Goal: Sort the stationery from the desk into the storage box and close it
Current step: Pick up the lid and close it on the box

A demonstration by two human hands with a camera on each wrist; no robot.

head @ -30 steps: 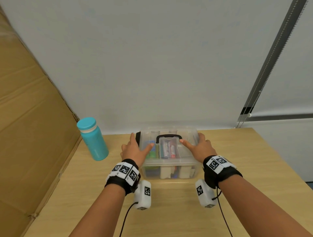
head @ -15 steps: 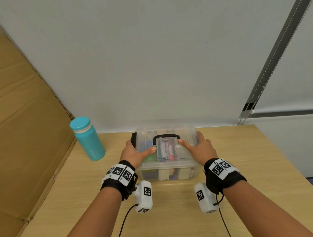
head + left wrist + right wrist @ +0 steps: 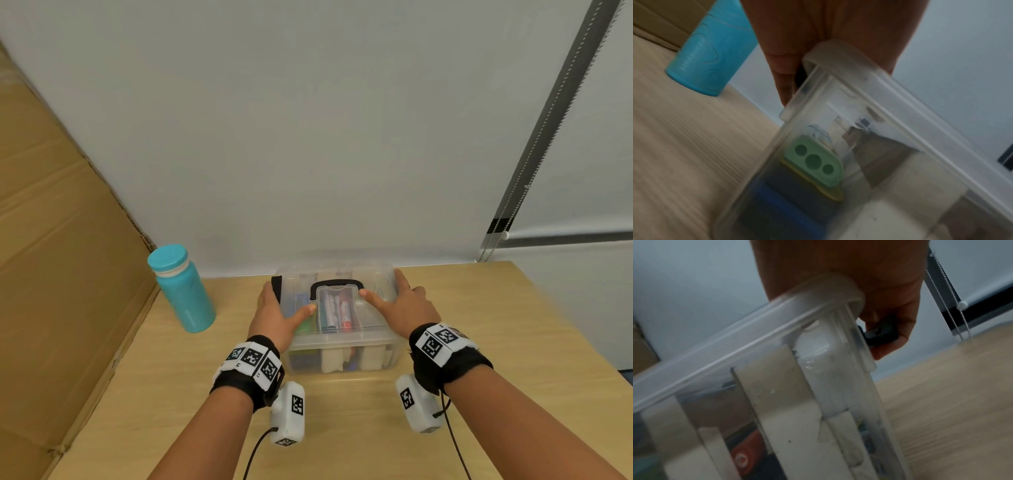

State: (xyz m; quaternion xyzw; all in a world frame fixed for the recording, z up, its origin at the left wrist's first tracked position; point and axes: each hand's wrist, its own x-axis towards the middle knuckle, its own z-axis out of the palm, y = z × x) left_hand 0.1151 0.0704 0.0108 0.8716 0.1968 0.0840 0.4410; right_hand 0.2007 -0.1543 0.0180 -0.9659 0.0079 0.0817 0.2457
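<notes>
The clear storage box (image 3: 342,342) stands on the desk with its lid on and a black handle (image 3: 335,284) on top. Markers (image 3: 337,311) show through the lid. My left hand (image 3: 277,318) holds the box's left end, thumb on the lid, fingers down beside a raised black latch (image 3: 276,286). My right hand (image 3: 404,308) holds the right end, thumb on the lid. In the right wrist view its fingers (image 3: 894,344) curl over the black right latch (image 3: 881,335). A green sharpener (image 3: 813,160) lies inside the box (image 3: 900,129).
A teal bottle (image 3: 181,291) stands left of the box, close to my left hand. A large cardboard sheet (image 3: 51,274) leans along the left. The wall runs right behind the box, and a blind cord (image 3: 548,120) hangs at the right. Bare wooden desk (image 3: 342,428) lies in front.
Both hands keep their places on the box's ends. The head view has shifted slightly, so box and bottle sit a little lower and to the left in it.
</notes>
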